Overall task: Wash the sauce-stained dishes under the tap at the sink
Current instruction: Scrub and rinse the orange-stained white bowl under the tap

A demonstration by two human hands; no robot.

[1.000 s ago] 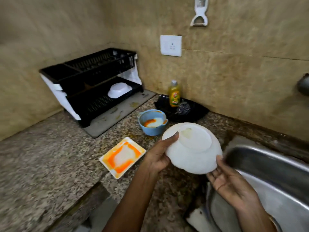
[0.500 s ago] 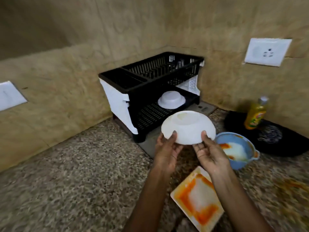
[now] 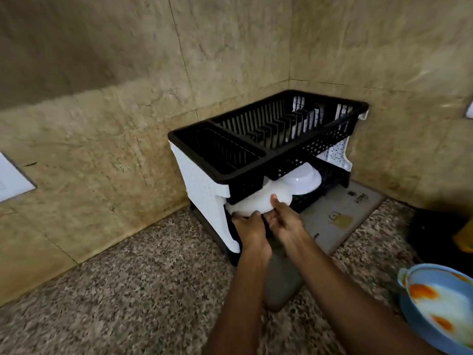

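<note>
A white bowl (image 3: 258, 201), upside down, sits partly inside the lower shelf of the black and white dish rack (image 3: 202, 185). My left hand (image 3: 249, 230) grips its near rim from below. My right hand (image 3: 284, 217) holds the rim too, thumb on top of the bowl. A second white bowl (image 3: 303, 181) lies upside down further in on the same shelf, right beside the first. A blue bowl (image 3: 440, 306) smeared with orange sauce stands on the counter at the lower right.
The rack's upper tray (image 3: 268, 131) holds nothing visible. A grey drying mat (image 3: 340, 216) lies under and right of the rack. The speckled granite counter (image 3: 115, 290) spreads to the left. Tiled walls meet in the corner behind. A dark tray (image 3: 440, 229) shows at the right edge.
I have turned left from the sink and carried the white bowl from mid-air into the rack's lower shelf. The sink, the soap bottle and the orange-stained plate have left the view.
</note>
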